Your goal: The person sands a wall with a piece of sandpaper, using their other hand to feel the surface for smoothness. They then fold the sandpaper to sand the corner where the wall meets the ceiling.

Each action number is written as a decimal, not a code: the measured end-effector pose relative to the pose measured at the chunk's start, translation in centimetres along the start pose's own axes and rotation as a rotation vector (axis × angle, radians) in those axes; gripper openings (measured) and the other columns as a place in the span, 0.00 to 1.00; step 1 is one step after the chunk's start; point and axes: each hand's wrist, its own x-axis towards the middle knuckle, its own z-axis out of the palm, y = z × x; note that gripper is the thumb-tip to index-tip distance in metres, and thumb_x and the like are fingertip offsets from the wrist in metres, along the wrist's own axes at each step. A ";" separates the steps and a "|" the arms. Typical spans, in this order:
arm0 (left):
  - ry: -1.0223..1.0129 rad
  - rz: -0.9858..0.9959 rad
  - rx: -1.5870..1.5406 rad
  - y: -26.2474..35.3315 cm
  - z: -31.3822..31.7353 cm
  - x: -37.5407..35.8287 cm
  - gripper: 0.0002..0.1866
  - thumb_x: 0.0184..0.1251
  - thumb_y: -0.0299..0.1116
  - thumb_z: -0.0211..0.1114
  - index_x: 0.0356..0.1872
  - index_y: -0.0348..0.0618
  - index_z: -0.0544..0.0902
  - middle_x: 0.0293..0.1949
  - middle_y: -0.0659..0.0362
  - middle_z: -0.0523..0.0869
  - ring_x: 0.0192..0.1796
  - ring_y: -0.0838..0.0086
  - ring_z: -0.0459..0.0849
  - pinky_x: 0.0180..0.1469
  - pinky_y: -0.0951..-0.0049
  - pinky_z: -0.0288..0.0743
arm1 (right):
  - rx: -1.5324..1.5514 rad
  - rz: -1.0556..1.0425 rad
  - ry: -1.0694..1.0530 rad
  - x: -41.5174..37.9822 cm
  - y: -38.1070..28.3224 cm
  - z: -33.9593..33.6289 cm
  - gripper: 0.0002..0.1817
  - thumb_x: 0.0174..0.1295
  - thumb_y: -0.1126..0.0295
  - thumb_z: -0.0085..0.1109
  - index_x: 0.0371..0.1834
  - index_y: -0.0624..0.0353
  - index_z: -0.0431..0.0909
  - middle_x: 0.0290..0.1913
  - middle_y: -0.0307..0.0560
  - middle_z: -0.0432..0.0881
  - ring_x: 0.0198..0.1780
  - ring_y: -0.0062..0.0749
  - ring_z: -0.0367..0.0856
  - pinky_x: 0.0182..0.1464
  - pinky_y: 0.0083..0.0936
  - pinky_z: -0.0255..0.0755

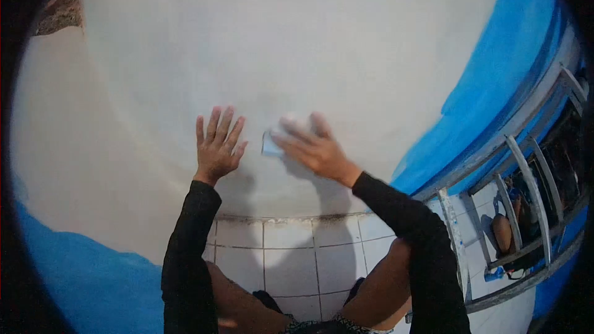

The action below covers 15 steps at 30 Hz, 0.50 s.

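Observation:
My left hand (pixel 218 146) lies against the pale wall (pixel 291 43) with its fingers spread, holding nothing. To its right, my right hand (pixel 315 150) presses a small folded light-blue piece of sandpaper (pixel 271 145) to the same wall. Some blur covers the right fingertips, and they hide much of the piece. The wall is whitish where both hands are, with blue paint (pixel 489 68) along its right side and more blue at the lower left.
White floor tiles (pixel 289 266) meet the wall's bottom edge below my hands, between my bent knees. A ladder-like frame (pixel 529 176) with paint marks lies close on the right, with dark items visible behind its rungs. Rough bare masonry (pixel 60 12) shows at the upper left.

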 end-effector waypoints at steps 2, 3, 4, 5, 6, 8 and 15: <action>-0.006 -0.063 -0.026 0.3 0.3 0.2 0.34 0.66 0.47 0.65 0.74 0.57 0.68 0.79 0.57 0.59 0.82 0.58 0.49 0.80 0.42 0.35 | -0.117 -0.212 -0.081 -2.1 -1.1 2.7 0.21 0.65 0.61 0.58 0.62 0.42 0.79 0.74 0.32 0.70 0.78 0.28 0.61 0.80 0.57 0.46; -0.011 -0.068 -0.044 0.3 0.3 0.3 0.34 0.66 0.47 0.65 0.74 0.57 0.68 0.79 0.57 0.59 0.82 0.58 0.49 0.80 0.42 0.36 | -0.037 -0.191 -0.100 -1.8 -0.8 1.9 0.22 0.66 0.61 0.57 0.65 0.41 0.77 0.74 0.33 0.70 0.78 0.26 0.61 0.80 0.60 0.42; -0.030 -0.079 -0.058 0.3 -0.2 -0.1 0.34 0.67 0.47 0.65 0.74 0.57 0.68 0.79 0.57 0.59 0.82 0.58 0.49 0.80 0.41 0.36 | -0.028 -0.203 -0.103 -1.2 -0.3 1.0 0.22 0.66 0.61 0.57 0.65 0.41 0.77 0.74 0.33 0.70 0.78 0.26 0.61 0.80 0.60 0.42; -0.045 -0.102 -0.046 0.4 -0.6 -0.3 0.34 0.67 0.47 0.65 0.74 0.57 0.68 0.79 0.57 0.59 0.82 0.58 0.49 0.80 0.41 0.36 | -0.029 -0.109 -0.035 -0.2 0.6 0.3 0.23 0.66 0.62 0.57 0.66 0.41 0.77 0.74 0.33 0.70 0.78 0.26 0.61 0.81 0.59 0.40; -0.054 -0.073 -0.044 0.6 -1.1 0.1 0.34 0.67 0.45 0.64 0.73 0.52 0.68 0.79 0.53 0.59 0.82 0.54 0.49 0.79 0.40 0.35 | -0.021 -0.006 0.030 0.7 1.1 -0.4 0.24 0.66 0.62 0.57 0.66 0.41 0.76 0.74 0.33 0.70 0.78 0.27 0.61 0.81 0.59 0.39; -0.074 -0.036 -0.031 0.6 -1.4 0.5 0.33 0.67 0.43 0.63 0.72 0.47 0.68 0.78 0.49 0.59 0.82 0.51 0.49 0.79 0.39 0.34 | -0.097 -0.034 0.062 1.8 1.4 -1.4 0.25 0.66 0.63 0.57 0.68 0.43 0.75 0.74 0.34 0.70 0.78 0.28 0.61 0.81 0.60 0.36; -0.037 -0.039 -0.047 0.5 -0.9 0.7 0.33 0.65 0.43 0.66 0.72 0.48 0.70 0.79 0.49 0.57 0.82 0.51 0.48 0.79 0.39 0.33 | 0.026 -0.205 -0.228 -3.3 -2.9 2.5 0.23 0.65 0.62 0.57 0.65 0.40 0.77 0.74 0.32 0.69 0.77 0.23 0.61 0.81 0.48 0.48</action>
